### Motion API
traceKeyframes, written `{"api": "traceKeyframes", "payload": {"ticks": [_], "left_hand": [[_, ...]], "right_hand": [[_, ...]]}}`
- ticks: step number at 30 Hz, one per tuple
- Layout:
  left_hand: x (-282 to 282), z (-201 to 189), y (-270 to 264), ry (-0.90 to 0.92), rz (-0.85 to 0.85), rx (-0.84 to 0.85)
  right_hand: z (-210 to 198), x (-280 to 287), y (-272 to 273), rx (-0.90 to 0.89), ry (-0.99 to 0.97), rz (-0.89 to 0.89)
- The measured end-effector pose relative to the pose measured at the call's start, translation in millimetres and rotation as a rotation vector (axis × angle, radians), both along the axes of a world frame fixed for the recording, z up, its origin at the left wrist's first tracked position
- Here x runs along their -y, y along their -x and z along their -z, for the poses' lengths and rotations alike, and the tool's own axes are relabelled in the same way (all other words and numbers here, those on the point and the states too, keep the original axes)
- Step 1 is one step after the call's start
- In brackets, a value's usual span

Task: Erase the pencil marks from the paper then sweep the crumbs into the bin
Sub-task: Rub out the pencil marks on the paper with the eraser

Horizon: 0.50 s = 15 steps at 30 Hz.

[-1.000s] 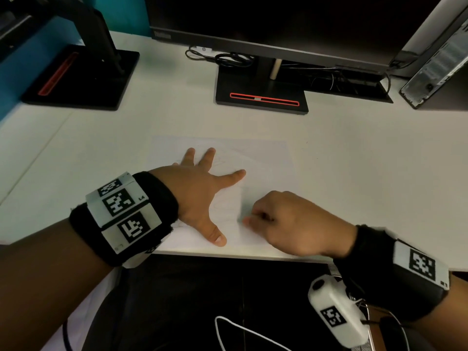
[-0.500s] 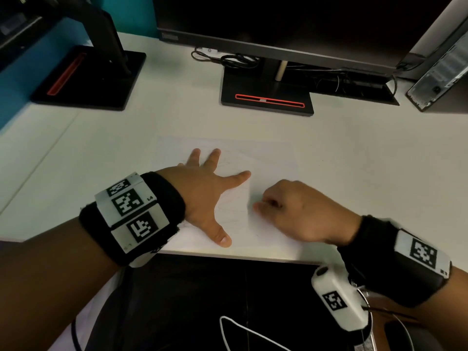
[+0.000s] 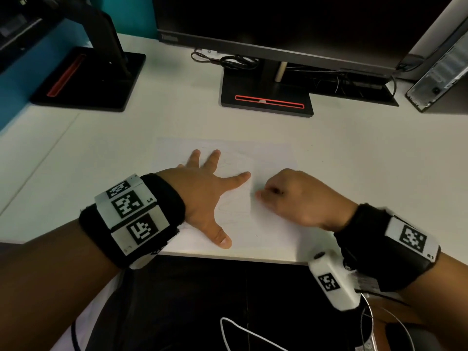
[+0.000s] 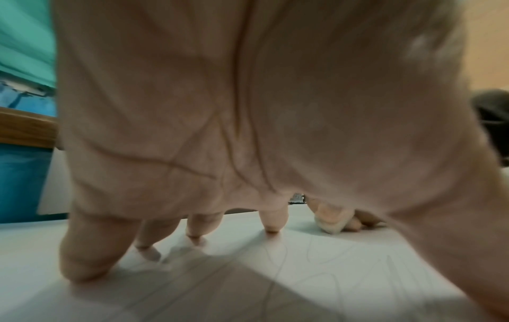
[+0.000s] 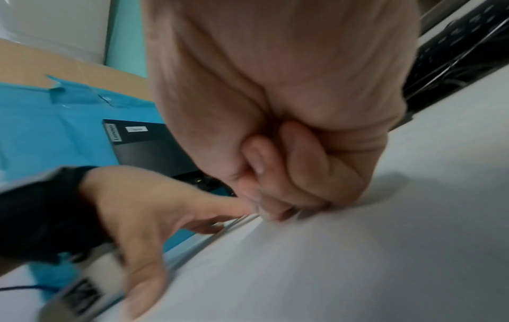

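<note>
A white sheet of paper [image 3: 273, 158] with faint pencil marks [image 3: 233, 206] lies on the white desk near its front edge. My left hand [image 3: 212, 198] presses flat on the sheet's left half, with fingers spread and thumb toward the edge. Just right of its index finger, my right hand [image 3: 263, 195] is curled, fingertips down on the paper. It pinches a small pale eraser [image 4: 332, 227], which the head view hides under the fingers. Looping pencil lines [image 4: 325, 261] show in the left wrist view. No bin is in view.
A monitor on a black stand [image 3: 266, 97] is behind the paper, with cables [image 3: 228, 59] at its foot. A second black stand [image 3: 86, 79] sits at the far left and a computer case [image 3: 438, 79] at the far right. The desk's front edge [image 3: 228, 257] runs under my wrists.
My right hand has slid away from me up the paper, closing on the left index fingertip. The left hand has stayed pressed in place.
</note>
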<state>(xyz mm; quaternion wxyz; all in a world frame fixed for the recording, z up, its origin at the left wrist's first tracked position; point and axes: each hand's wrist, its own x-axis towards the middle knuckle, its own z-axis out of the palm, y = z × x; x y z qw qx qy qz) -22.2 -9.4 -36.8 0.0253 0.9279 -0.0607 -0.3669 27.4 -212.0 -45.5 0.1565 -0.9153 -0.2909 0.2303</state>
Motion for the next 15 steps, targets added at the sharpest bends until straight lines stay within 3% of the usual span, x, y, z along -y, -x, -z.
{"api": "traceKeyframes", "payload": {"ticks": [3,7,12,15], "left_hand": [[0.2,0.9,-1.0,-0.002,0.003,-0.005],[-0.5,1.9,-1.4,0.002,0.005,-0.003],[-0.8,2.1,-1.9,0.003,0.007,-0.009],[-1.0,1.8,-1.2,0.006,0.003,-0.01]], "right_hand": [[3.3,-4.0,13.4,-0.046,0.025,-0.11],[-1.3,-1.1,-2.7,-0.022,-0.003,0.006],[2.3,-6.4,11.0,-0.055,0.03,-0.111],[-0.9,-3.8,-5.1,-0.021,0.008,0.008]]}}
